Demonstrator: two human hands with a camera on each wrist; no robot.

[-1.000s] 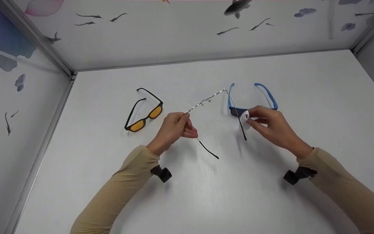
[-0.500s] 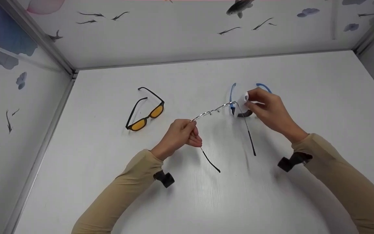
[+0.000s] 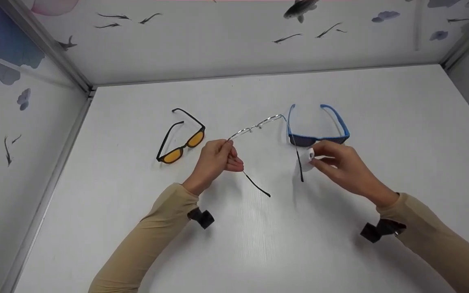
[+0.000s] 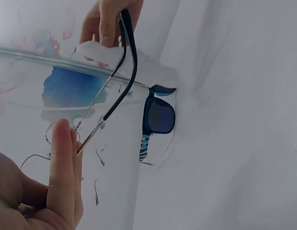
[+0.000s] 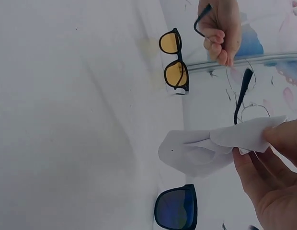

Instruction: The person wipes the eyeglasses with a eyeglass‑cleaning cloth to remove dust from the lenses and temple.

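Note:
My left hand [image 3: 216, 158] pinches a pair of thin silver wire-rimmed glasses [image 3: 301, 170] near the left hinge, holding them above the table with both temples unfolded toward me. Between the thumb and fingers of my right hand [image 3: 343, 165] is a folded white cloth [image 3: 306, 161], overlapping the dark tip of the right temple in the head view. Seen from the right wrist, the cloth [image 5: 196, 149] hangs loosely creased, and the temple tip [image 5: 244, 86] sticks out beyond it. The left wrist view shows the black temple tips [image 4: 134, 67] in front of the cloth.
Blue-framed sunglasses [image 3: 303, 141] lie unfolded on the white table [image 3: 255, 252], just behind my right hand. To the left rest black-framed glasses with yellow lenses [image 3: 173, 156], temples open. White printed panels [image 3: 226, 44] border the table at the back and sides.
My right hand rose with the cloth toward the far end of the right temple, then came back down along it. The wire glasses dipped toward me and rose again with my left hand.

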